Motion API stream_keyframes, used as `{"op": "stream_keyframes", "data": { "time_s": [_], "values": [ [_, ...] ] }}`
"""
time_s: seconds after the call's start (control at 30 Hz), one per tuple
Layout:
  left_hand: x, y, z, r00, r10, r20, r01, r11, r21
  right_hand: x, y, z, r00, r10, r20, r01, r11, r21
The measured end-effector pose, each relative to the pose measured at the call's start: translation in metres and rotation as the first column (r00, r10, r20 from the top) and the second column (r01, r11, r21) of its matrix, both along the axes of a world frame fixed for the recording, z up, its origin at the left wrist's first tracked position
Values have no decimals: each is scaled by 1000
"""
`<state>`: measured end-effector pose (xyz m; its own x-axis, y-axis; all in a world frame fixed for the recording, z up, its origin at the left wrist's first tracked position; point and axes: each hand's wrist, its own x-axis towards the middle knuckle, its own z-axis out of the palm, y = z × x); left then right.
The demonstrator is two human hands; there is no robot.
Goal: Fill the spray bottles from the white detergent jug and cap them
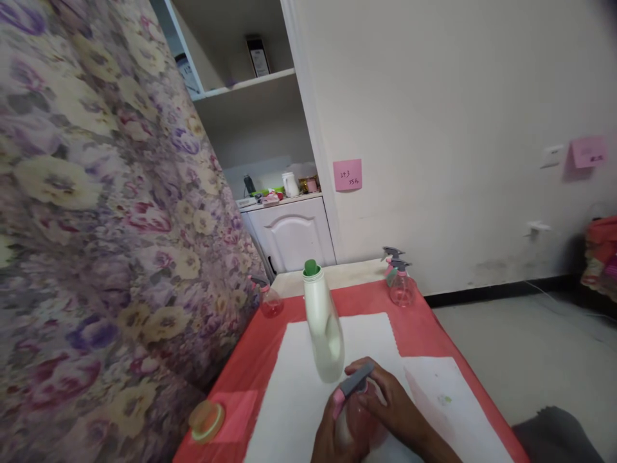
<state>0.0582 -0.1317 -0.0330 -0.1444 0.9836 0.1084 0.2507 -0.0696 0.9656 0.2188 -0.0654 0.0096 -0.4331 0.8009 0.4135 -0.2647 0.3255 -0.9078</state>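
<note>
Close to me at the table's near side is a clear pink spray bottle (pixel 360 418) with a grey and pink trigger head (pixel 354 384). My left hand (pixel 330 437) is wrapped around its body from the left, below the pink nozzle. My right hand (pixel 393 405) closes on it from the right, with fingers and thumb at the neck just under the trigger head. Just beyond my hands stands a tall pale green jug (pixel 324 328) with a side handle and a darker green piece in its mouth. A round yellowish cap (pixel 207 421) lies at the left edge.
A red cloth (pixel 409 328) covers the table, with white sheets (pixel 369 328) on top. One spray bottle (pixel 271 302) stands back left; others, including a pink one (pixel 402 289), stand back right. A floral curtain (pixel 120 225) hangs along the left, and a cabinet (pixel 294 231) stands behind.
</note>
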Motion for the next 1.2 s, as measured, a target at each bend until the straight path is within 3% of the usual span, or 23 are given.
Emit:
{"op": "stream_keyframes", "data": {
  "time_s": [0.17, 0.27, 0.43, 0.6, 0.8, 1.0, 1.2],
  "values": [
    [13, 15, 2, 1000, -13, 3, 13, 1000, -6, 1, 3, 0, 998, -45, 45, 46, 999, -24],
    [13, 18, -2, 1000, 22, 10, -22, 999, 27, -7, 1, -6, 977, -192, 91, 197, 979, -47],
    [16, 17, 0, 998, -58, 26, 55, 993, 108, -25, -7, -17, 902, -419, 100, 428, 897, -108],
    [18, 17, 3, 997, -68, 39, 63, 990, 123, -26, -13, -12, 878, -463, 119, 474, 876, -87],
    [11, 18, -10, 1000, -12, -12, 13, 997, 73, -20, -10, -9, 904, -397, 160, 411, 910, -62],
    [8, 22, -7, 993, -104, -46, 108, 990, 95, -29, -10, -14, 822, -523, 226, 547, 836, -54],
    [15, 15, 1, 996, -76, -44, 79, 993, 90, -34, -11, -19, 803, -543, 247, 565, 825, -22]
  ]
}}
